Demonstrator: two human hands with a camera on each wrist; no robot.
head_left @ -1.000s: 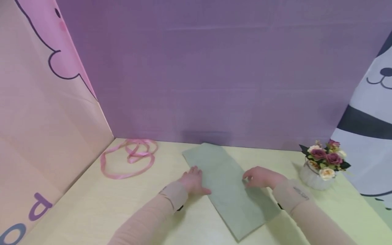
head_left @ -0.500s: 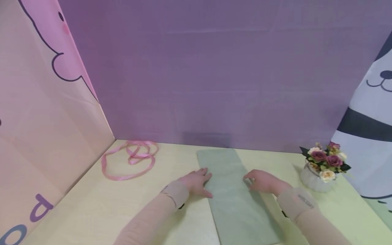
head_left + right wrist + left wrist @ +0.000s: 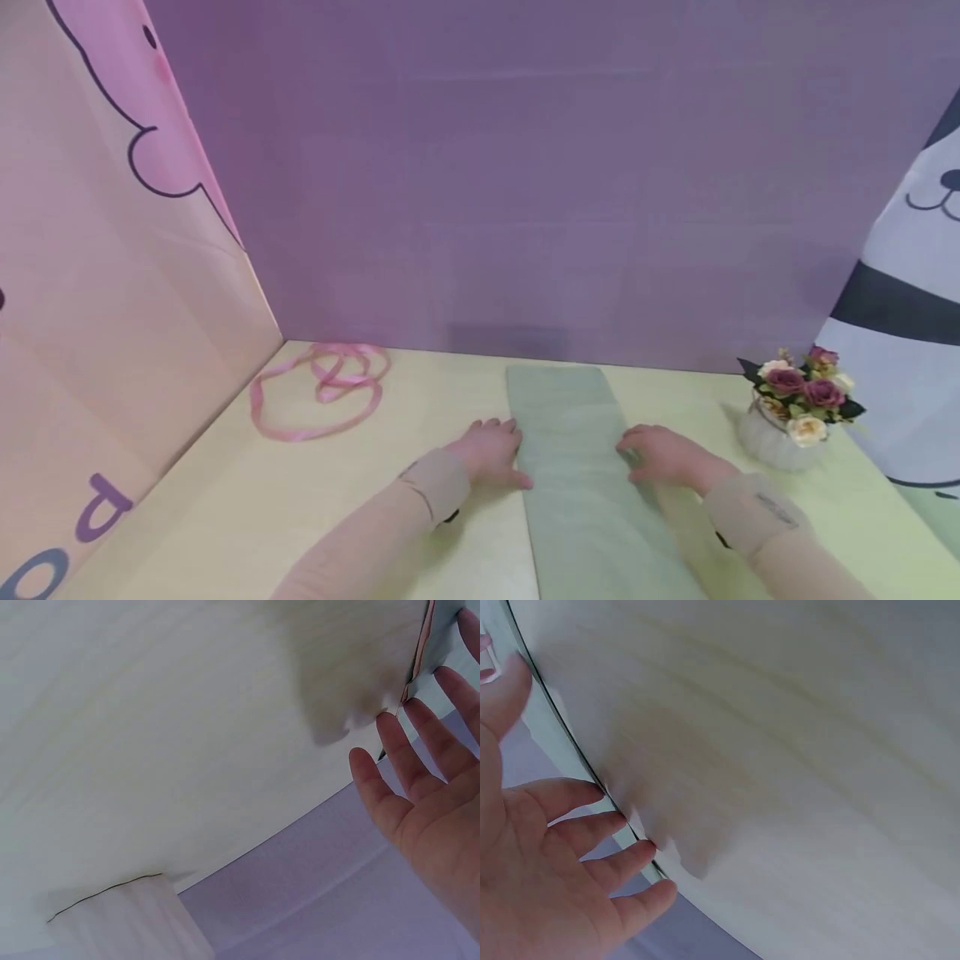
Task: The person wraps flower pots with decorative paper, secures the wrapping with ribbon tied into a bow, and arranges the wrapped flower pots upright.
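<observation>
A long, flat, pale-green folded sheet lies lengthwise on the table; whether it is cloth or paper I cannot tell. At its left long edge, my left hand touches with spread fingers, the thumb nearer me. Close up in the left wrist view, extended fingertips of the left hand meet the thin edge of the green sheet. My right hand is at the opposite edge, its fingers gently bent. In the right wrist view the right hand has loosely extended fingers along that edge. The sheet's near end runs out of view.
Pink ribbon lies in loose loops at the table's back left. A white pot of artificial flowers stands at the back right. A purple backdrop rises behind the pale wooden table.
The sheet has turned from a slant to nearly straight away from me, its far end swinging right. Both hands have shifted slightly right along with it.
</observation>
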